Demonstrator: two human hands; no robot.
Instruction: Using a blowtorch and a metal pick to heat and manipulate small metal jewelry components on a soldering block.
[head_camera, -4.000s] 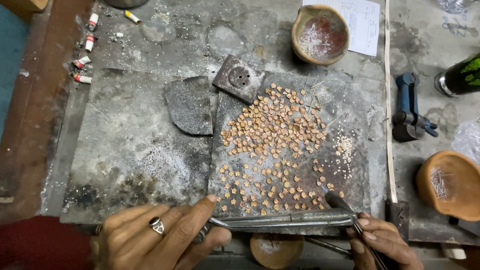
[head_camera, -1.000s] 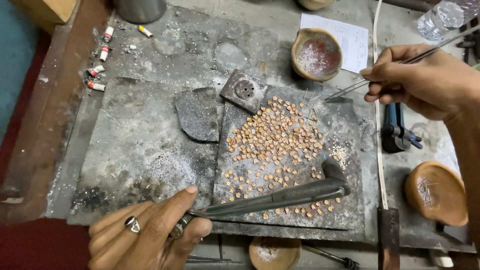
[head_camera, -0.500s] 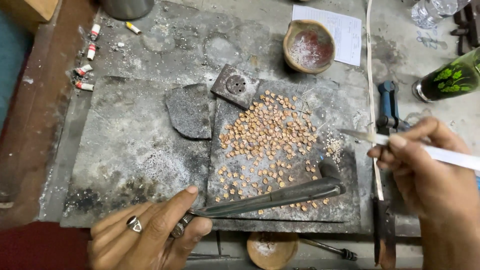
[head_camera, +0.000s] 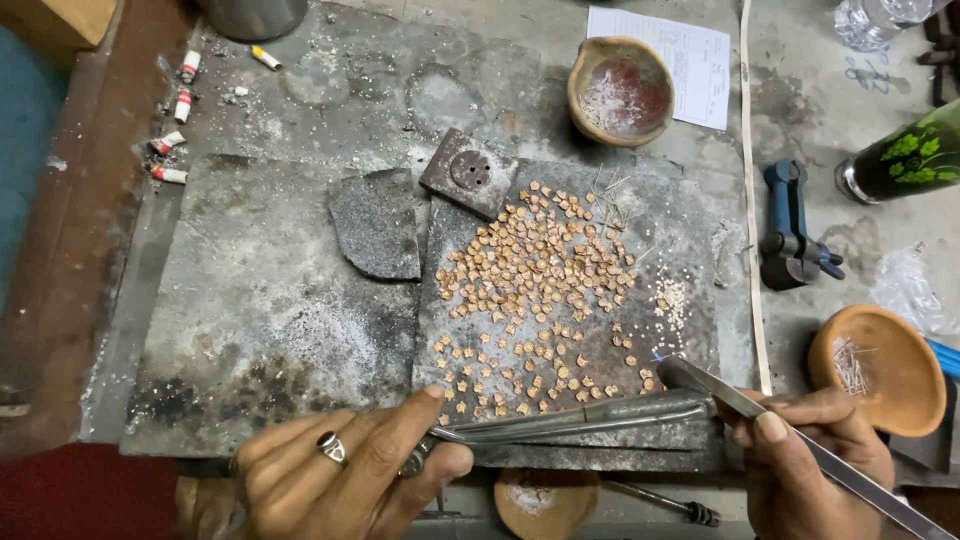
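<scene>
Small clay dish (head_camera: 545, 502) at bottom edge, half cut off. Left hand (head_camera: 340, 470), ring on, wrist out of frame, pinches long metal tongs (head_camera: 580, 418) lying along near edge of slab (head_camera: 590, 330). Right hand (head_camera: 815, 460) pinches tweezers (head_camera: 800, 440); tip hard to make out, touching slab near tong end. Copper bits (head_camera: 540, 275) piled mid-slab. Clay bowl (head_camera: 620, 92) far. Vs 0.5 s ago: right hand dropped nearer, lower.

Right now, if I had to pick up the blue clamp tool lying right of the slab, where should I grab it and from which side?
Take the blue clamp tool by its long upright body, fingers across its width, coming straight down from above. It lies flat on the bench, lengthwise away from you, its forked dark end pointing right. The white strip lies close on its left, so a sideways approach looks awkward.
</scene>
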